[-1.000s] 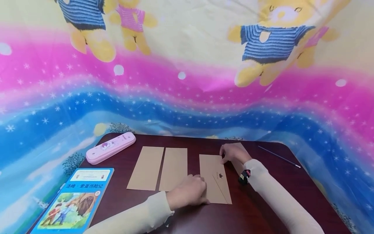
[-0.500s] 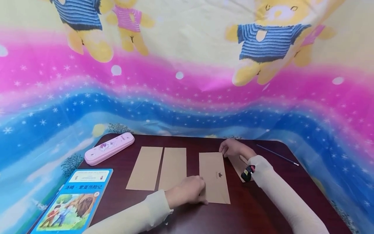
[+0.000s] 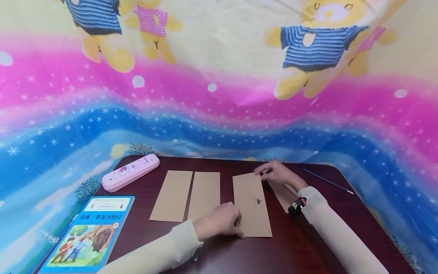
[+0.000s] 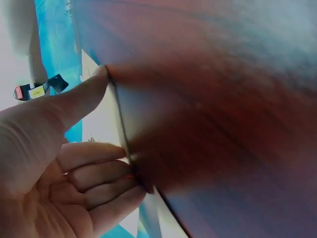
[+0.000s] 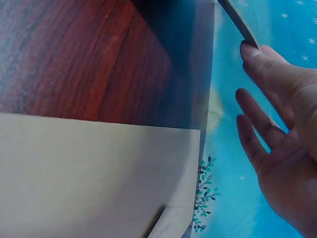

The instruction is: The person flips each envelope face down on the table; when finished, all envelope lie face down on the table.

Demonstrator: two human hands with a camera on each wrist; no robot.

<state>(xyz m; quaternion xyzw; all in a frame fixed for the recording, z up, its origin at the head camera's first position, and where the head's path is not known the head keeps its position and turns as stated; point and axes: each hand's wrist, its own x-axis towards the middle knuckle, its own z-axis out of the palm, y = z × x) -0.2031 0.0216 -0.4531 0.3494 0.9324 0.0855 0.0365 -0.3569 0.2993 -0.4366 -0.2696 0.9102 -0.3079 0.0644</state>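
Observation:
A brown kraft envelope (image 3: 251, 213) with a small dark crown print lies right of the table's middle. Its far right corner stands raised. My right hand (image 3: 278, 176) pinches that corner between thumb and forefinger; in the right wrist view the envelope's edge (image 5: 240, 22) runs into the pinch while the other fingers (image 5: 257, 121) are spread. At the near left corner my left hand (image 3: 220, 220) holds the envelope, its thumb (image 4: 91, 94) at the near edge and its bent fingers beside it. Another brown envelope (image 3: 278, 196) lies to the right, partly hidden behind the right hand.
Two plain brown envelopes (image 3: 172, 196) lie side by side to the left. Behind them is a pink pencil case (image 3: 130, 173), and a blue storybook (image 3: 85, 234) lies at the near left. A pencil (image 3: 328, 182) rests at the far right. A patterned cloth (image 3: 219, 125) hangs behind the table.
The envelope's far right corner has risen, with the right hand pinching it. A diagonal line on its near part no longer shows. My left hand has stayed at the near left corner.

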